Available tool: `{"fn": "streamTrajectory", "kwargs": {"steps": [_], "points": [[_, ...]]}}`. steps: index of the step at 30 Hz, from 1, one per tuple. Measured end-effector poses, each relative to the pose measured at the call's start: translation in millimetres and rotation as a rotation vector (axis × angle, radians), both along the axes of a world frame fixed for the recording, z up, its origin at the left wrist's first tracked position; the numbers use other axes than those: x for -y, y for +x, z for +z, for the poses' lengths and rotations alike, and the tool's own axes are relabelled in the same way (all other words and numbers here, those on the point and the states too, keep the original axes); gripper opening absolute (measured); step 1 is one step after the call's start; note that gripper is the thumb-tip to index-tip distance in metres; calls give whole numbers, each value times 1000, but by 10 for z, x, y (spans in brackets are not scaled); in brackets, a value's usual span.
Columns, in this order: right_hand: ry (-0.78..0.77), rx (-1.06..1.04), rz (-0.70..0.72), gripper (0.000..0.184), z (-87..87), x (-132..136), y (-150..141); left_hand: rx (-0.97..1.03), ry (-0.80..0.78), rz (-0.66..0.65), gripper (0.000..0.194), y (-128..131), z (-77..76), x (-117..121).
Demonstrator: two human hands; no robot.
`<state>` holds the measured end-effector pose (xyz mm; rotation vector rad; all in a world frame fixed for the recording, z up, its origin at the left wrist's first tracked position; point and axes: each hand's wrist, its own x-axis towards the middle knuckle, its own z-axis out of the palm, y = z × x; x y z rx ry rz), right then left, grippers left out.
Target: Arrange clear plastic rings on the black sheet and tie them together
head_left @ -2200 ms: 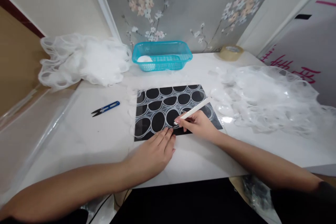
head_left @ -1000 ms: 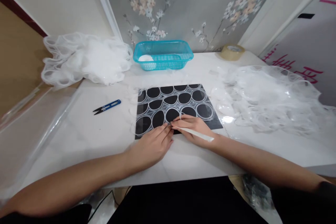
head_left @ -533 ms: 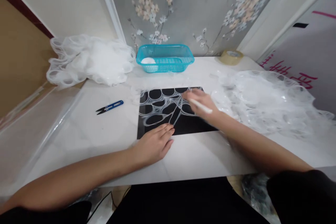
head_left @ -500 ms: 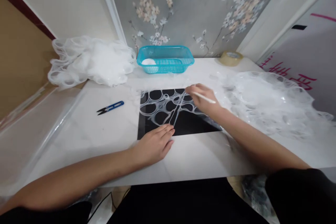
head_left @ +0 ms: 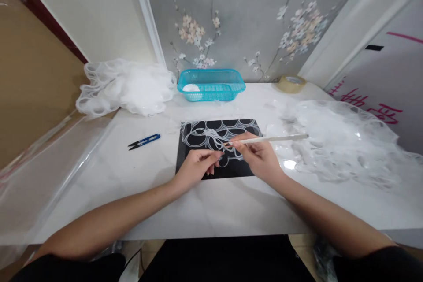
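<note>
My right hand (head_left: 261, 158) grips a slim white pen-like tool (head_left: 284, 138), its thin tip pointing left; its exact kind I cannot make out. Between thumb and fingers, my left hand (head_left: 196, 165) pinches the edge of a sheer white looped lace fabric (head_left: 209, 133), just left of the tool's tip. That lace is gathered and raised where the hands meet, and its rounded loops spread over a black mat (head_left: 239, 172) on the table. Blue-handled thread snips (head_left: 144, 141) lie left of the mat, apart from both hands.
A heap of white lace (head_left: 128, 88) stands at the back left, a larger pile (head_left: 343, 141) on the right. By the wall are a blue plastic basket (head_left: 236, 92) with a white round item inside and a roll of tape (head_left: 291, 83). The white table (head_left: 198, 211) ends near my body.
My right hand has come down and toward my left, and its tool has swung outward to the right. My left hand has gone from lying flat to pinching. The lace is now bunched up.
</note>
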<state>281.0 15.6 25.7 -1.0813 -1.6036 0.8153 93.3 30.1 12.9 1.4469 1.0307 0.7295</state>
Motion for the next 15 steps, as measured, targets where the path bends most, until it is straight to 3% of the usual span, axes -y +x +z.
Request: {"fn": "streamTrajectory", "kwargs": {"steps": [7,15], "points": [[35,69,61,17,-73,65,-64,154,-111,87,29,45,-94,-22],[128,147,54,16,-127,75,-79,228,-174,127,26,48,-93,-13]]}}
